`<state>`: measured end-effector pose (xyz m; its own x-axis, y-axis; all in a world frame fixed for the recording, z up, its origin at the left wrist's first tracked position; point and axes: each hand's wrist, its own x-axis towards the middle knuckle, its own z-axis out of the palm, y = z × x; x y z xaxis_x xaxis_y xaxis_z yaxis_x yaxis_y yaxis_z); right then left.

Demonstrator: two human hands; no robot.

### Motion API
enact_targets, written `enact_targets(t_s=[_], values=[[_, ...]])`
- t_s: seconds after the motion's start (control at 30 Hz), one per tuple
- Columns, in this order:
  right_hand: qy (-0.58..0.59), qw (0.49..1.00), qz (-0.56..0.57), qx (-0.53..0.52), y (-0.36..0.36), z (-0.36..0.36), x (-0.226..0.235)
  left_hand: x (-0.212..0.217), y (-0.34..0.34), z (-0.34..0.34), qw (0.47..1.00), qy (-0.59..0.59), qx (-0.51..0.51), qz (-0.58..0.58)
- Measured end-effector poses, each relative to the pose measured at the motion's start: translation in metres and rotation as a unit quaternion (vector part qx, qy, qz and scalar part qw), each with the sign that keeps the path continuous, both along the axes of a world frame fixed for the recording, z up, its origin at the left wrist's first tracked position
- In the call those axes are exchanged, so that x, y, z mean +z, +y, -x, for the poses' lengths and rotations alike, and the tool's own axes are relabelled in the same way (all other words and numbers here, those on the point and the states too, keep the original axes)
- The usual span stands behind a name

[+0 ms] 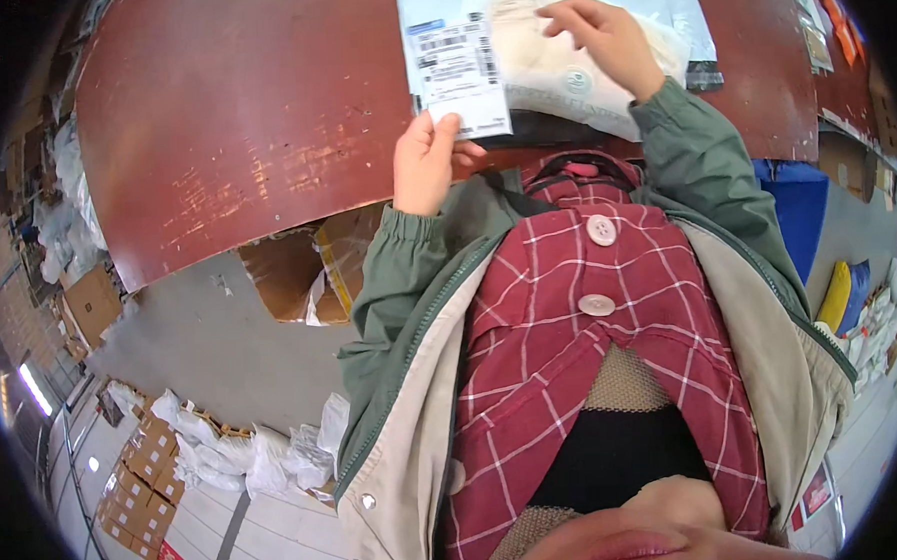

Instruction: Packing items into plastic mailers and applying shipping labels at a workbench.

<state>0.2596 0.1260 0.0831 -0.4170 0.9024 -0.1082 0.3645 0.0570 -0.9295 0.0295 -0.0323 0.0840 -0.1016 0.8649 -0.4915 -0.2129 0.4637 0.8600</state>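
Between thumb and fingers my left hand (426, 164) pinches the lower edge of a white printed label sheet (460, 79) with barcodes. The sheet overlaps the left part of a pale blue-white mailer bag (692, 19) on the table. A soft cream-coloured item in a clear plastic bag (561, 97), with a round printed mark, lies on the mailer. Above this item is my right hand (609, 48), its fingers loosely bent and apart, with nothing visible in them. Whether its fingertips touch the plastic, I cannot tell. A black strip (547, 129) shows along the near edge.
The worn red tabletop (231, 119) stretches to the left. Below it stands an open cardboard box (283, 277). Stacked cartons (143, 494) and white plastic bags (266, 458) lie at the lower left. A blue bin (794, 210) is under the table's right side.
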Motion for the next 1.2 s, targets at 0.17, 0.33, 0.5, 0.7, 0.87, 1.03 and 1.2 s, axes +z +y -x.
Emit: enact_targets(t_s=[0.17, 0.33, 0.5, 0.7, 0.87, 1.03, 1.2], values=[[-0.210, 0.969, -0.129, 0.024, 0.030, -0.043, -0.027, -0.069, -0.014, 0.076, 0.987, 0.119, 0.104, -0.021], [-0.330, 0.914, -0.213, 0.098, 0.058, -0.062, -0.059, -0.087, -0.033, 0.119, 0.955, 0.263, 0.121, 0.067], [-0.448, 0.877, -0.137, 0.106, 0.070, -0.052, -0.051, -0.035, -0.033, 0.104, 0.836, 0.466, -0.070, 0.280], [-0.537, 0.833, -0.110, 0.080, 0.066, -0.022, -0.030, -0.014, -0.011, 0.062, 0.858, 0.472, -0.124, 0.157], [-0.535, 0.831, -0.131, 0.078, 0.080, -0.028, -0.047, -0.031, 0.011, 0.035, 0.864, 0.468, -0.177, 0.058], [-0.506, 0.840, -0.177, 0.083, 0.082, -0.040, -0.075, -0.033, 0.022, 0.018, 0.823, 0.507, -0.252, 0.038], [-0.311, 0.933, -0.117, 0.139, 0.070, -0.070, -0.064, -0.059, 0.037, 0.026, 0.843, 0.491, -0.206, -0.075]])
